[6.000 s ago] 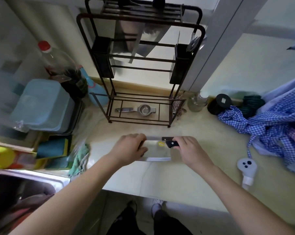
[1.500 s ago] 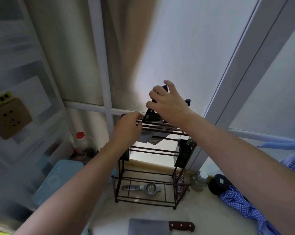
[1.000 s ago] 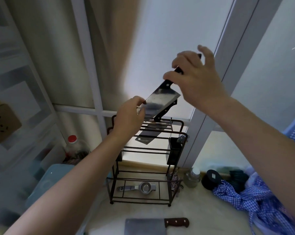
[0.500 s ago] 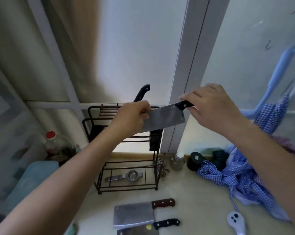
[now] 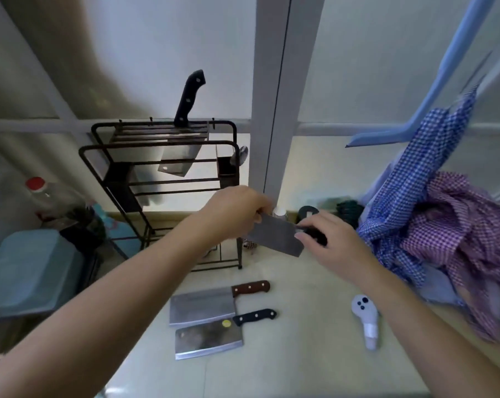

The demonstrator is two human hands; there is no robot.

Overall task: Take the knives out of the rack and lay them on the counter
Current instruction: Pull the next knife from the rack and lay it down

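- Head view: both hands hold a cleaver point(image 5: 274, 235) in the air above the table point(image 5: 300, 354), in front of the rack point(image 5: 159, 156).
- The left hand point(image 5: 237, 214) has its fingers pinching the blade's far end; the right hand point(image 5: 329, 242) has its fingers closed on the black handle.
- The blade lies roughly level, tilted down toward 4 o'clock.
- One black-handled knife point(image 5: 185, 110) stands in the rack's top slots at 11 o'clock from the hands, handle up and blade hanging below the bars.
- Two cleavers lie flat on the table at 6 o'clock: a brown-handled cleaver point(image 5: 202, 307) and, just beside it on the nearer side, a cleaver with a yellow sticker point(image 5: 208, 338), both handles pointing to 3 o'clock.
- A white controller point(image 5: 365, 318) rests at 4 o'clock; checked cloths point(image 5: 444, 225) pile up at 3 o'clock.
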